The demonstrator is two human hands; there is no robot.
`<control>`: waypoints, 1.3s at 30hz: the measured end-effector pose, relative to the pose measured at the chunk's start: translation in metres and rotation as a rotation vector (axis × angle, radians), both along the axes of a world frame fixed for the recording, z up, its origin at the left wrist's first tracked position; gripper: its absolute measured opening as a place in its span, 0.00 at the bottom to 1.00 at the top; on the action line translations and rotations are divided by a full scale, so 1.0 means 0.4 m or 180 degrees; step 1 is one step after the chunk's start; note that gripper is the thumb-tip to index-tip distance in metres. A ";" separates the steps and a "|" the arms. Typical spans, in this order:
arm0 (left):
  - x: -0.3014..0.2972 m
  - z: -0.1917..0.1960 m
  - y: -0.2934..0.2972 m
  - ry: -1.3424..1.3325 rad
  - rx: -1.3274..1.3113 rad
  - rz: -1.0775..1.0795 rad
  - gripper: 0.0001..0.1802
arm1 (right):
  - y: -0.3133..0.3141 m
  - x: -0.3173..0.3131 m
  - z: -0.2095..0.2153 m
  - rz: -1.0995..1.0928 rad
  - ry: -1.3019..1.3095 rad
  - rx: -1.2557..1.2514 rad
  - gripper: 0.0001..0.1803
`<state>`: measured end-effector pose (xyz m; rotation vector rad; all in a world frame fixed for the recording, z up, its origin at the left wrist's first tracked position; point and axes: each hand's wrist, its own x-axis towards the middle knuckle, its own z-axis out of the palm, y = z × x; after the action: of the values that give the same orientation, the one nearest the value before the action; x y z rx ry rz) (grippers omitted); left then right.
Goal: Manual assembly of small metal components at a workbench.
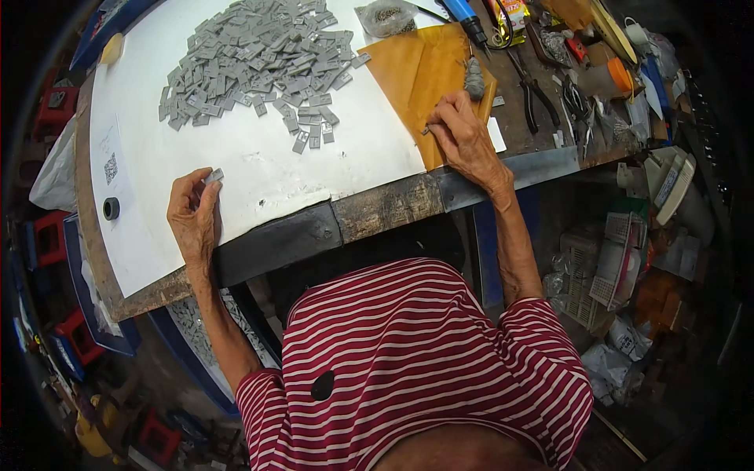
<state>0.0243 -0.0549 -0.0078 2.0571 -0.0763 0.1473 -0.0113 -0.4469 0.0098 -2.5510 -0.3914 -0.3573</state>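
Small grey rectangular metal plate [214, 176], pinched betw. thumb & fingertips of left hand [192, 216], sits on the large white round-cornered work board [259, 169] near its front edge, apart from the heap, prob. singled out for handling. Heap of like grey plates [255, 59]: far side of board, well apart. Orange-brown paper sheet [416, 71]: under right hand [463, 137], which is closed on a thin metal pin-like tool; tip unclear. Black-handled pliers [534, 90] & clutter at right; nothing blocks either hand. Black ring [111, 208] at left.
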 end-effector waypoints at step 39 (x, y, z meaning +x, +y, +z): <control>-0.090 0.132 -0.350 0.1287 -0.1723 -0.1195 0.12 | 0.201 -0.043 0.122 0.0326 -0.0316 0.1046 0.07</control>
<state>-0.0118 -0.1950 0.0449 1.4667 -0.1518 -0.4367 -0.0287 -0.3664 0.0586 -2.1907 -0.4575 -0.4697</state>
